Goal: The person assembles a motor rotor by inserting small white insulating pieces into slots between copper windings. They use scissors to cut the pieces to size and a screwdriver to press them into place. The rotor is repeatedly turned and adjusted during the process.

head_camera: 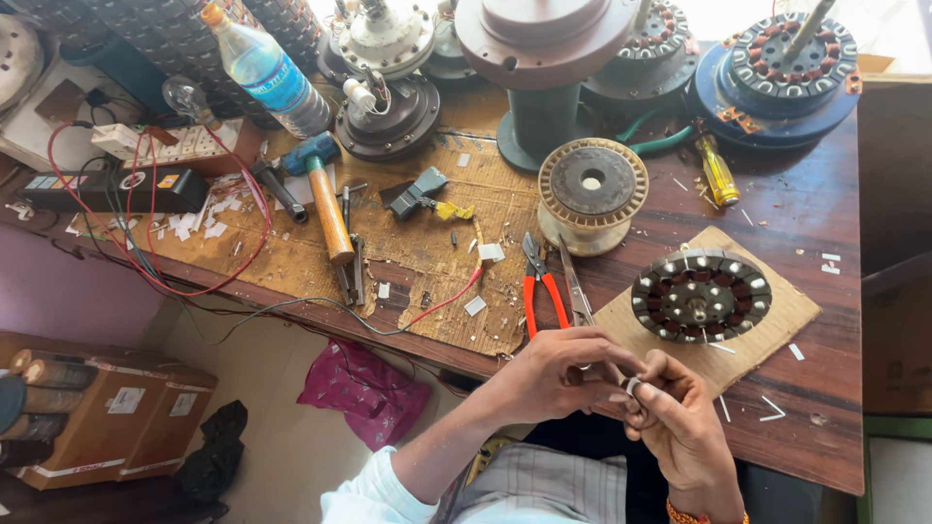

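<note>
My left hand (pixel 561 374) and my right hand (pixel 680 417) meet at the near edge of the wooden workbench (pixel 825 320). Together their fingertips pinch a small pale strip or ring (pixel 632 385); what it is exactly is too small to tell. Just beyond the hands a round fan stator (pixel 701 294) with dark windings lies on a square of cardboard (pixel 777 320). Red-handled pliers (pixel 539 286) and a slim metal tool (pixel 575 281) lie to the left of the stator.
An empty wire spool (pixel 592 189) stands mid-bench. A hammer (pixel 325 199), a water bottle (pixel 267 70), red wires (pixel 243 262), a yellow screwdriver (pixel 716 170) and more motor parts (pixel 791 63) crowd the back. Cardboard boxes (pixel 107 417) and a pink cloth (pixel 364 388) sit on the floor.
</note>
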